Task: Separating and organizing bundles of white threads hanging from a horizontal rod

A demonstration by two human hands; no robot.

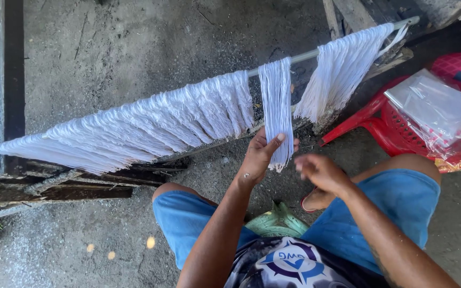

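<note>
My left hand (258, 156) grips a separated white thread bundle (276, 106) hanging from the metal rod (305, 55). My right hand (320, 172), fingers loosely curled, holds nothing, just beside the bundle's lower end.

A red plastic chair (385, 128) stands at right, carrying a stack of clear plastic bags (436, 104). A green sandal (276, 221) lies on the grey concrete floor (108, 48). Dark wooden planks (54, 186) lie at left.
</note>
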